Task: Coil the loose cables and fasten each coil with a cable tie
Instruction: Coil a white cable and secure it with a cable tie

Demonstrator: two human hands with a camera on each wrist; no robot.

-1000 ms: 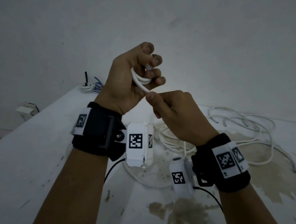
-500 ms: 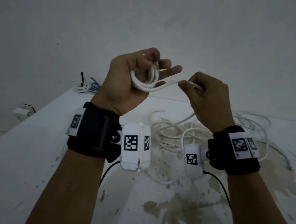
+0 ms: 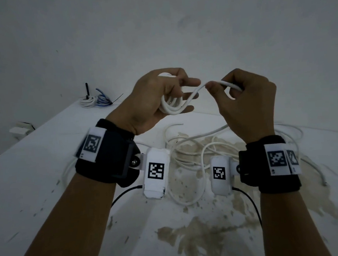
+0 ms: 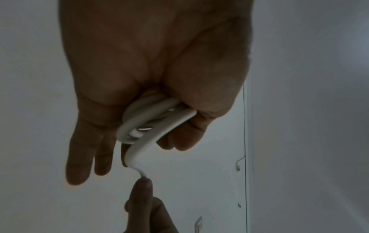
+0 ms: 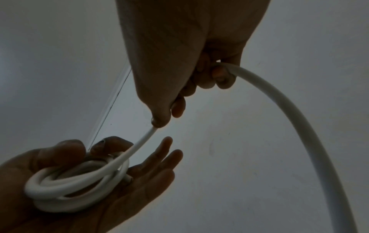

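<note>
Your left hand [image 3: 154, 101] pins the white coil [image 3: 172, 106] with thumb and forefinger, other fingers straight. Your right hand [image 3: 246, 104] pinches the cable's tail [image 3: 224, 83], feeding the next loop.

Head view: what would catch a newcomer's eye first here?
Mid-frame, raised above the table, the left hand holds a small coil of white cable while the right hand pinches the strand leading off it. Below them, loose white cable sprawls over the stained white table. At the far left corner sit two finished coils.
</note>
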